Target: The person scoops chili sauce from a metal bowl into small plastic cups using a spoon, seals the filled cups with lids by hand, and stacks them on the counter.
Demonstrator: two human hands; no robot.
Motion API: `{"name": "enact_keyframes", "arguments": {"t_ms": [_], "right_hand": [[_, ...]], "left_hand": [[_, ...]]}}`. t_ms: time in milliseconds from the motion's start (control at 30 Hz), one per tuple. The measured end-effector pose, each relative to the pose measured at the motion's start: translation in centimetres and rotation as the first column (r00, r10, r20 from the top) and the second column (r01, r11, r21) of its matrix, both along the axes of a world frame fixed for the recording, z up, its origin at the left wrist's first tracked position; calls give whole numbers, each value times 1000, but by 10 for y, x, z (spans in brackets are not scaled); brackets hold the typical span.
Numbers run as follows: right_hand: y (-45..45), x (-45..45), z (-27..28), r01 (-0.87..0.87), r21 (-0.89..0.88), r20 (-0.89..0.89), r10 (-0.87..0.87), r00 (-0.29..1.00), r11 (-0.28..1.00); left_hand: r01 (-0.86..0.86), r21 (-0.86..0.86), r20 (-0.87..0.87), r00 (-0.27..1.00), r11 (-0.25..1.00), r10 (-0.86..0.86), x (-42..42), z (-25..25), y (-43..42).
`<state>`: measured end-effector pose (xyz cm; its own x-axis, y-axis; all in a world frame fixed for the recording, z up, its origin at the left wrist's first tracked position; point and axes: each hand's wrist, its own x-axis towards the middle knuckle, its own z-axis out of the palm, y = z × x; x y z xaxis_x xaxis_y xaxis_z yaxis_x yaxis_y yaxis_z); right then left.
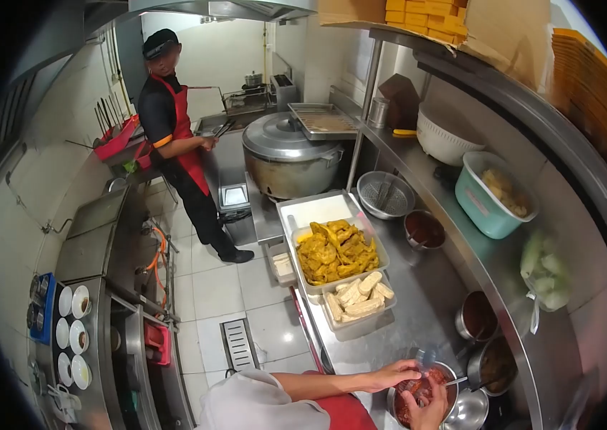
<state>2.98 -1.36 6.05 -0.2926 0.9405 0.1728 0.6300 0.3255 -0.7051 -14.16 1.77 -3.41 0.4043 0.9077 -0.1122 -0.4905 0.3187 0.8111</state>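
Observation:
My left hand (395, 375) is above a metal bowl of red sauce (405, 413), its fingers closed on a small clear plastic bag (427, 357). My right hand (427, 410) is just below it over the same bowl, fingers curled around the lower part of the bag, which looks reddish. Whether the red is inside the bag or seen through it, I cannot tell. A spoon handle (456, 381) sticks out at the bowl's right side. An empty-looking metal bowl (467, 411) stands beside it.
Marinated yellow chicken pieces (338, 252) fill a tub, beside a container of pale sticks (358, 296). Sauce pots (477, 315) line the wall under a steel shelf (454, 208). A large lidded pot (293, 158) stands farther back. A co-worker in a red apron (192, 147) stands beyond.

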Motion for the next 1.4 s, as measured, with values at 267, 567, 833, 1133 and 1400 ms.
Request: {"name": "enact_keyframes", "arguments": {"t_ms": [267, 567, 833, 1133, 1400], "right_hand": [[-19, 0, 37, 81, -39, -51, -83, 995, 996], [-89, 67, 60, 533, -25, -26, -533, 845, 846], [-207, 207, -4, 973, -3, 211, -951, 226, 231], [-249, 296, -120, 996, 22, 284, -955, -92, -89], [-305, 481, -178, 958, 277, 438, -878, -195, -75]], "left_hand": [[53, 163, -304, 953, 985, -1, 2, -20, -11], [78, -96, 89, 994, 992, -70, 16, 25, -3], [-1, -44, 4, 1000, 999, 1, -8, 30, 15], [214, -27, 145, 967, 977, -208, -35, 30, 1], [331, -146, -43, 940, 932, -340, -89, 15, -29]]}}
